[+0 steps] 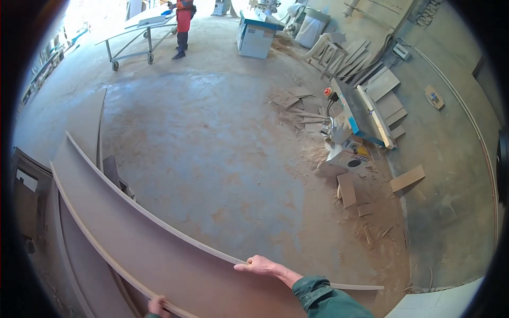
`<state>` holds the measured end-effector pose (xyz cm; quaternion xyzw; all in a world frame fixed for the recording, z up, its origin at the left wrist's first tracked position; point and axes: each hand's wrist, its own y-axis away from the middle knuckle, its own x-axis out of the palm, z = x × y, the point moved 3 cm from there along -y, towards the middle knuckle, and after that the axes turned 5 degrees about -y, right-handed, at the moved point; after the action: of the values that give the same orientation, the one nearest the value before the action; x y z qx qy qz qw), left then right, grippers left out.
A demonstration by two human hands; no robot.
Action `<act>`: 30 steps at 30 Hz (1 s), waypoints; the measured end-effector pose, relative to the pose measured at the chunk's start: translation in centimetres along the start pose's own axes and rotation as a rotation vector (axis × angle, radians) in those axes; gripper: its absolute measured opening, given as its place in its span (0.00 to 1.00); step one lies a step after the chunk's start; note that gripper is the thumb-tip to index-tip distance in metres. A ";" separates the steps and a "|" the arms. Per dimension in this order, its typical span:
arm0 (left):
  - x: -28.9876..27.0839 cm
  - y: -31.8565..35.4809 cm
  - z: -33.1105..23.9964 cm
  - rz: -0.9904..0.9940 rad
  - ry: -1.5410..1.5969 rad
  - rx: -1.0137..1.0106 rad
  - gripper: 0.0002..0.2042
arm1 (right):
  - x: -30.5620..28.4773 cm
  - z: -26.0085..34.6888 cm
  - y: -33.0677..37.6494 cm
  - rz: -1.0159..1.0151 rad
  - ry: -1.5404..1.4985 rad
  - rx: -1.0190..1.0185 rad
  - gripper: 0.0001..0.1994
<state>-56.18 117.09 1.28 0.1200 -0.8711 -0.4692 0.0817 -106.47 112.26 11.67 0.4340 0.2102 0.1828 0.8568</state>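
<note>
A long brown board (pixel 154 238) with pale edges runs from the far left down to the lower middle. My right hand (pixel 258 265), in a green sleeve, is closed over its far edge, thumb lying along the top. At the lower edge of the view my left hand (pixel 157 306), a little blurred and partly cut off, is closed on the near pale edge. Beside the near edge, more brown panels (pixel 79 244) stand close together at the left. The board's near end is partly hidden by my right arm.
A small machine (pixel 352 138) with a red stop button stands at right, among sawdust and offcuts (pixel 347 191). Panels (pixel 384 85) lean by the wall. At the back are a wheeled table (pixel 143 26), a person (pixel 183 24) and a white cabinet (pixel 255 40). A white surface (pixel 440 303) fills the lower right.
</note>
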 end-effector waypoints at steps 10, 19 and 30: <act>-5.5 -13.2 -12.9 -0.185 0.127 -0.017 0.05 | 0.1 -3.4 10.5 -0.220 0.122 0.002 0.43; -5.8 -10.0 3.2 -0.078 -0.422 -0.213 0.15 | -1.1 -13.9 26.8 -0.369 0.190 0.157 0.43; 9.0 -1.2 6.0 0.040 -0.567 -0.024 0.14 | -2.4 -25.5 38.0 -0.532 0.158 0.225 0.43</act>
<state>-66.22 118.68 -2.72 -0.0339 -0.8557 -0.4927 -0.1545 -126.73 149.22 29.71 0.4402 0.4016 -0.0395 0.8021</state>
